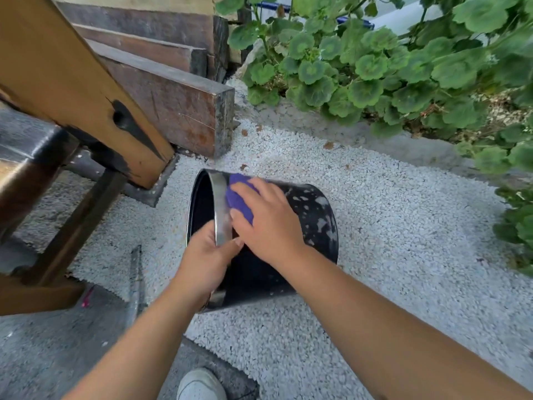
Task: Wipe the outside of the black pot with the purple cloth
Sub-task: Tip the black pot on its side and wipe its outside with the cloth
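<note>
The black pot is held on its side above white gravel, its mouth facing left, with pale smudges on its outer wall. My left hand grips the shiny metal rim at the mouth, thumb on the outside. My right hand lies over the purple cloth and presses it on the pot's upper side, right beside the rim. Most of the cloth is hidden under my fingers.
White gravel covers the ground. Wooden beams and a slanted post stand at left, over a dark metal frame. Green leafy plants fill the upper right behind a concrete kerb. My white shoe shows at the bottom.
</note>
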A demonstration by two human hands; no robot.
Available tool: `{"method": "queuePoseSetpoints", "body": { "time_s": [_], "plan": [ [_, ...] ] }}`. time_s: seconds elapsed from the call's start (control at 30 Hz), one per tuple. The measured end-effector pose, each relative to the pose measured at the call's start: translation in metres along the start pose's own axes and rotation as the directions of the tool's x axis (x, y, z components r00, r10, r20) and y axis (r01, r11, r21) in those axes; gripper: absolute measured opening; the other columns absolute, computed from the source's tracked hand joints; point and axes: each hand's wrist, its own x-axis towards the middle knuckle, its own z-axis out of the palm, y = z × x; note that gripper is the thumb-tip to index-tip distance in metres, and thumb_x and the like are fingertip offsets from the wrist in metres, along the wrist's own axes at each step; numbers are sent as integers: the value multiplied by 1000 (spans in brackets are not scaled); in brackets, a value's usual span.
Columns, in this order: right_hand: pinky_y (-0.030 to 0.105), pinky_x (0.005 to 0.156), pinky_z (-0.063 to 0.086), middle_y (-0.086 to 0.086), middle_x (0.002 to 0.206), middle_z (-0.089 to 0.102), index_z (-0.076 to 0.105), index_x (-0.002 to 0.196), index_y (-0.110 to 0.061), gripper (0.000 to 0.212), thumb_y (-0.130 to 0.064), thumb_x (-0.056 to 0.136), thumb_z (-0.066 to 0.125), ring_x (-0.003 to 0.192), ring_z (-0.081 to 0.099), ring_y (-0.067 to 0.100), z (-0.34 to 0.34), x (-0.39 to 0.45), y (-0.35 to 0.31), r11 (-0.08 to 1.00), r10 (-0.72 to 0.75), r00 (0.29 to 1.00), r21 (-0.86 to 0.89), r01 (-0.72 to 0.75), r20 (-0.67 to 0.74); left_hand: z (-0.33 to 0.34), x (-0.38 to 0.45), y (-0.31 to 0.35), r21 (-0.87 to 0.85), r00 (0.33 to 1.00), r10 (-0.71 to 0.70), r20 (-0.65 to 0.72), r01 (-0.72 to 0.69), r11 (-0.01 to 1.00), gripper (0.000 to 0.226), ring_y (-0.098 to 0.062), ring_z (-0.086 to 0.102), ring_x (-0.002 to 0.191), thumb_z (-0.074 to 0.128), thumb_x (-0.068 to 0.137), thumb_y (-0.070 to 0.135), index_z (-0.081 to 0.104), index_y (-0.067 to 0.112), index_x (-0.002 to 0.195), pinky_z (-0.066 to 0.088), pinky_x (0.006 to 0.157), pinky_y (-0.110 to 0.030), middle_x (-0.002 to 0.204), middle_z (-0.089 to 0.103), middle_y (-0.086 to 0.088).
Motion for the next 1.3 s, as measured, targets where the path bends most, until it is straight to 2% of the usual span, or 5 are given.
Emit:
{"method": "queuePoseSetpoints", "body": {
  "time_s": [0.37,0.5,0.73,0.93,1.3],
  "plan": [
    [37,107,34,5,133,56,59,128,-18,49,-39,86,46,125,45,25,2,-23,87,961,276,958,18,-276,-74,16,-2,-26,144,962,231,-144,-211,967,54,10,60,107,63,92,4,38,18,138,48,79,-6,131,56,3],
    [45,114,29,7,144,49,55,133,-19,51,-41,88,45,136,35,27,0,-40,100,933,360,927,33,-359,-106,15,-1,-27,394,918,392,-66,-337,855,89,8,3,148,59,88,39,4,28,157,32,95,2,166,-2,12],
    [40,116,21,5,151,39,48,140,-22,47,-29,94,56,145,21,30,1,-50,113,937,348,937,-15,-349,-42,-1,7,-34,547,930,366,-25,-294,784,88,3,-7,149,48,88,53,4,25,159,30,117,-51,164,-10,18],
    [36,115,18,5,153,35,46,142,-21,49,-30,95,54,146,18,28,7,-54,108,865,501,857,58,-498,-121,-1,5,-35,441,929,370,-15,-326,836,88,14,-5,145,47,86,58,1,34,157,32,103,-15,161,-10,29],
    [34,111,32,9,128,53,62,122,-18,40,-36,87,58,123,45,31,37,-49,19,998,6,967,67,12,-255,-3,9,-37,495,883,469,23,-418,762,99,-13,3,153,29,91,75,9,4,156,8,121,-22,165,-1,-6]
  ]
}}
